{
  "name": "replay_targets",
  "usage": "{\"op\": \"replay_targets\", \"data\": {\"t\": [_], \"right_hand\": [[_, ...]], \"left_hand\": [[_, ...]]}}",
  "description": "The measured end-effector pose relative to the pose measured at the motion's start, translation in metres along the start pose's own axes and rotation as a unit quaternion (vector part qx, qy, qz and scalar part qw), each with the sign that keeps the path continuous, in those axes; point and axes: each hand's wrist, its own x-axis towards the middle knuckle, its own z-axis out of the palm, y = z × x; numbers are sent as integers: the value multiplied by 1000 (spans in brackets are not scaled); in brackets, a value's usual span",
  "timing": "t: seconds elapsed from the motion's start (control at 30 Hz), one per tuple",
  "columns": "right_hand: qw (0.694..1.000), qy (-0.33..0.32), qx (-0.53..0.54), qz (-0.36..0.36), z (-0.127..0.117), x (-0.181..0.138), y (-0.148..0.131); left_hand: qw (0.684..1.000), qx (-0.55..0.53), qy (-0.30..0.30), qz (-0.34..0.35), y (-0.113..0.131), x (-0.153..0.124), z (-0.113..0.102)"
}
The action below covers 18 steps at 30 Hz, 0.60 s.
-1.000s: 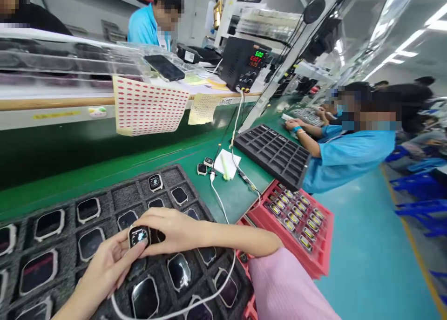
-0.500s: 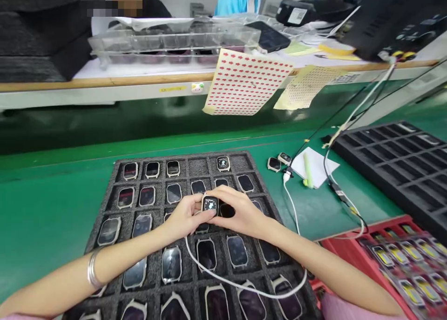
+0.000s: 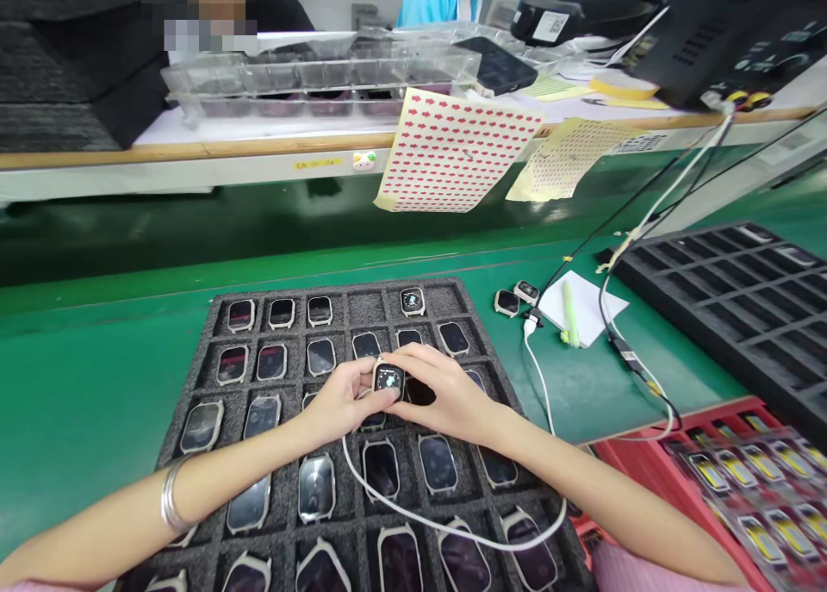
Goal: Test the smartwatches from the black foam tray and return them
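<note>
Between both hands is a smartwatch body (image 3: 388,378) with its screen lit, held above a dark foam tray (image 3: 362,306). My left hand (image 3: 345,395) pinches its left side, the thumb lying on the lower part of the screen. On the other side, my right hand (image 3: 443,392) grips the right edge with its fingers. A white cable (image 3: 445,532) runs out from under my left hand, loops over the tray and goes up to a connector on the right. Several strapless watches, such as a lit one (image 3: 412,301) in the back row, lie in the tray's compartments.
Two watches (image 3: 507,302) lie right of the tray, near white paper with a green pen (image 3: 570,312). A second compartment tray (image 3: 730,290) and a red bin (image 3: 630,454) of packed parts stand at right. Behind, a shelf (image 3: 258,150) holds clear plastic trays and a phone.
Almost nothing differs. Both hands keep the lit watch in the same place, and the view has shifted very slightly.
</note>
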Motion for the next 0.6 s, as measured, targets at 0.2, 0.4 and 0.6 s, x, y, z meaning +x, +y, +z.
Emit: {"op": "replay_targets", "data": {"t": [0.2, 0.4, 0.6], "right_hand": [[1000, 1, -15, -6, 1, -1, 0], [1000, 3, -18, -10, 0, -1, 0], [1000, 7, -17, -17, 3, -2, 0]], "left_hand": [[1000, 8, -5, 8, -1, 0, -1], [1000, 13, -11, 10, -1, 0, -2], [1000, 25, -9, -1, 0, 0, 0]]}}
